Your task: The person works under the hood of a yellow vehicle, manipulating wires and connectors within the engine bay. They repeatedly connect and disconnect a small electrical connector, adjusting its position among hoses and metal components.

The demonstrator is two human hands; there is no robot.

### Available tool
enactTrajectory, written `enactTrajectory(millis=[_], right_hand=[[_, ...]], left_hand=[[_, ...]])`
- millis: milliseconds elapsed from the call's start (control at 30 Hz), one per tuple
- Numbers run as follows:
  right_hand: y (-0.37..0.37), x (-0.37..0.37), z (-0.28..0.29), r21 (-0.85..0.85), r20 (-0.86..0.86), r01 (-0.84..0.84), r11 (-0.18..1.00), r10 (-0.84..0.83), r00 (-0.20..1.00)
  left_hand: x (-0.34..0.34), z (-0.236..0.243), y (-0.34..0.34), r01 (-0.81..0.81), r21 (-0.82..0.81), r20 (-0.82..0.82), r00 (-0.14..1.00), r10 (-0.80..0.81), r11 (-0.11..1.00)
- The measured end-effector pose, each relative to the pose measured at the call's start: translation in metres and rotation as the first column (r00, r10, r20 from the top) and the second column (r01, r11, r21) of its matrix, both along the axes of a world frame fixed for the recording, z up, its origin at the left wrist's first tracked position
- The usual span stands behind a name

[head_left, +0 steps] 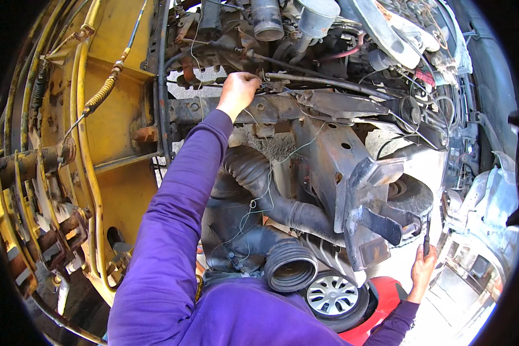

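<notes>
My left hand reaches far forward over the dark chassis rail, its fingers pinched together beside thin wires and a long metal rod. What lies between the fingertips is too small to make out. Low on the right, my right hand is wrapped round a slim dark tool that points upward; its kind is unclear. A thin green wire hangs loosely over the black ribbed air hose below the rail.
Yellow machine bodywork with hoses and a spring-wrapped cable stands on the left. A heavy steel bracket juts out at centre right. An open corrugated duct lies close to my body. A red car is parked beneath.
</notes>
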State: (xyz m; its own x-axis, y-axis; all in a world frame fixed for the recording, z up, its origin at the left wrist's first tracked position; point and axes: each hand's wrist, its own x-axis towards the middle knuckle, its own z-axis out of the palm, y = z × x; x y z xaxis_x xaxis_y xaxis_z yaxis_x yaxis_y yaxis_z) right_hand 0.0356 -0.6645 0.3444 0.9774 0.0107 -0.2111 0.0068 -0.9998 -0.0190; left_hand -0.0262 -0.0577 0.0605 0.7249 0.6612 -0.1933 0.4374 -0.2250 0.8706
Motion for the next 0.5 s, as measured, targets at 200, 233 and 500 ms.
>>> enactTrajectory(millis=[200, 233, 500], right_hand=[[-0.073, -0.009, -0.063, -0.037, 0.195, 0.17, 0.985, -0.16, 0.968], [-0.084, -0.009, -0.075, -0.055, 0.188, 0.177, 0.983, -0.164, 0.968], [-0.105, -0.014, -0.134, -0.2, 0.202, 0.191, 0.961, -0.15, 0.968]], left_hand=[[0.026, 0.004, -0.021, -0.498, -0.583, -0.195, 0.853, 0.485, 0.642], [0.028, -0.008, -0.023, -0.53, -0.576, -0.189, 0.827, 0.529, 0.623], [-0.004, -0.002, 0.017, -0.305, -0.07, -0.17, 0.942, 0.29, 0.95]])
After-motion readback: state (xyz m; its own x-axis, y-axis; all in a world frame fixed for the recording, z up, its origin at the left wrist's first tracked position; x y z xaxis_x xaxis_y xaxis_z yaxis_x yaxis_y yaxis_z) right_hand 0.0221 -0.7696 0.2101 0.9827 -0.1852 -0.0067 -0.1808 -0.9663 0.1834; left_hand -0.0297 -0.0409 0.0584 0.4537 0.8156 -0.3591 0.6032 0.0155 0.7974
